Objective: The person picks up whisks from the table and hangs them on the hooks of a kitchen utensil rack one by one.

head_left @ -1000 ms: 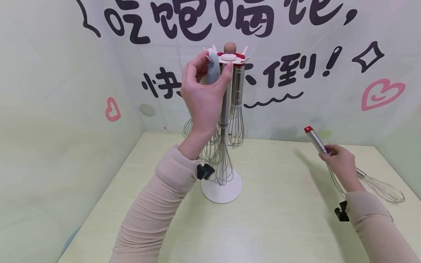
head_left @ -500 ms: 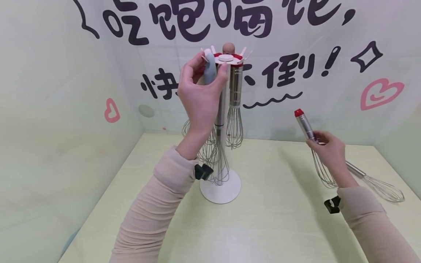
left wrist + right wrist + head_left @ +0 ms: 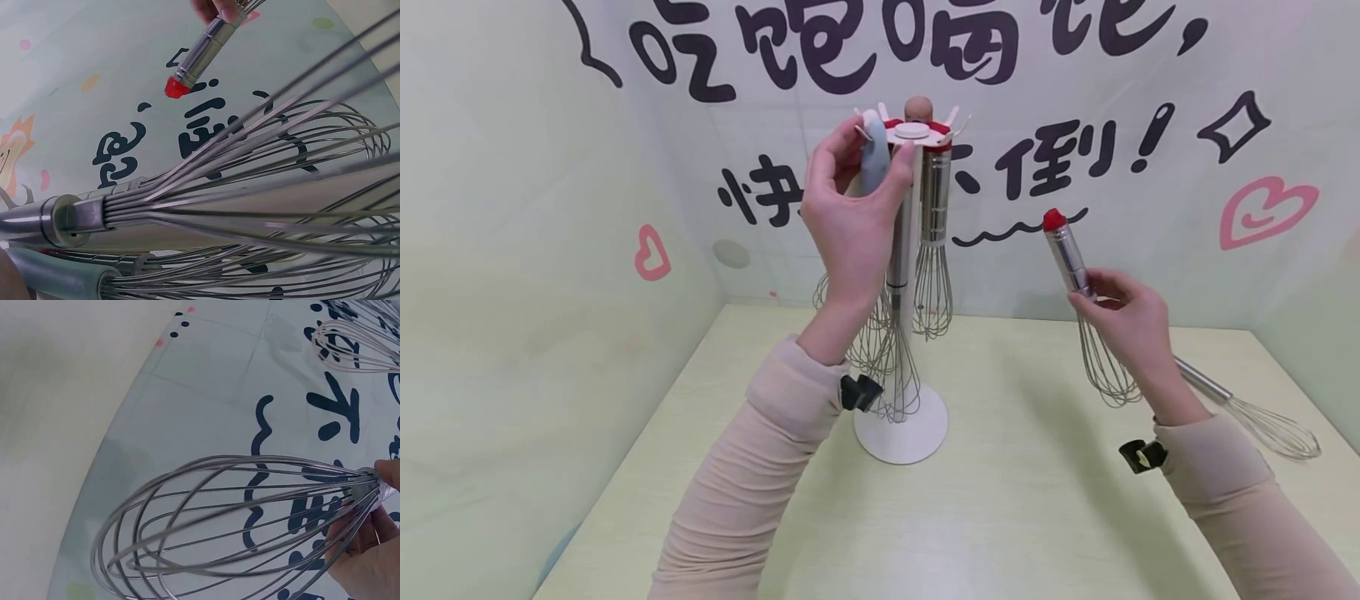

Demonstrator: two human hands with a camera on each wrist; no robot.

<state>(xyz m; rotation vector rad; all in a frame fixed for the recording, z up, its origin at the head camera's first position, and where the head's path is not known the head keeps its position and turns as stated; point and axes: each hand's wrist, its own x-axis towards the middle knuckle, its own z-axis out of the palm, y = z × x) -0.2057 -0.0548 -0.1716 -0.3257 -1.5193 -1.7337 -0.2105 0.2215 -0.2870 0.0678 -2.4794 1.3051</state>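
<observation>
A white whisk stand (image 3: 901,446) with a round base holds several hanging whisks. My left hand (image 3: 853,237) grips the stand near its top plate, thumb at the front edge and fingers curled beside a whisk with a blue-grey handle (image 3: 873,158). That handle (image 3: 59,275) shows low in the left wrist view, below a silver-handled whisk (image 3: 31,222). My right hand (image 3: 1123,325) holds up a red-capped steel whisk (image 3: 1067,254), pinched at the lower handle, cap upward. Its wire loops (image 3: 206,519) fill the right wrist view.
Another whisk (image 3: 1270,425) lies on the table (image 3: 1000,500) behind my right forearm. White prongs (image 3: 953,117) stick up around the stand's top. A wall (image 3: 1015,275) with black lettering stands at the table's back edge.
My right hand has raised the red-capped whisk and carried it left toward the stand. My left hand stays at the stand's top, only slightly shifted in view.
</observation>
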